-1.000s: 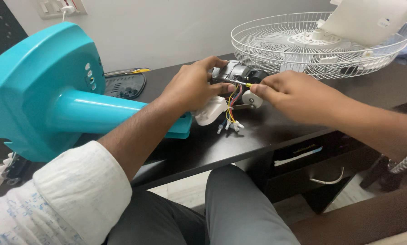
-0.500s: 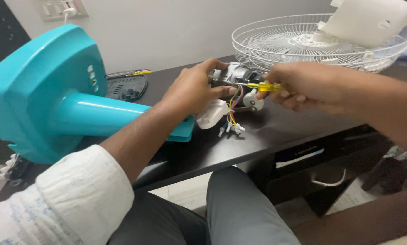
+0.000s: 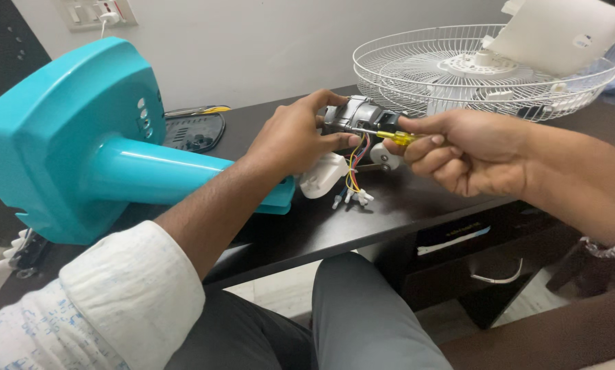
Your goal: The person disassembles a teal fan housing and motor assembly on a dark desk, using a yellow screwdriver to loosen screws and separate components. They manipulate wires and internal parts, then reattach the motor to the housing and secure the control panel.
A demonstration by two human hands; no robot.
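My left hand (image 3: 294, 137) grips a small grey fan motor (image 3: 354, 114) at the top of a turquoise fan stand (image 3: 81, 144) that lies on its side on the dark table (image 3: 417, 195). My right hand (image 3: 465, 147) holds a yellow-handled screwdriver (image 3: 396, 137) with its tip pointed at the motor's side. Coloured wires (image 3: 354, 171) hang from the motor down to small white connectors on the table. A white plastic piece (image 3: 324, 177) sits just below my left hand.
A white wire fan guard (image 3: 458, 75) lies at the back right with a white plastic housing (image 3: 561, 31) resting on it. A dark round cover (image 3: 194, 130) and a yellow-tipped tool (image 3: 208, 109) lie behind the stand. Drawers sit under the table's front.
My right hand has drawn back to the right, and the screwdriver's yellow handle now shows between its fingers. My left hand stays on the motor.
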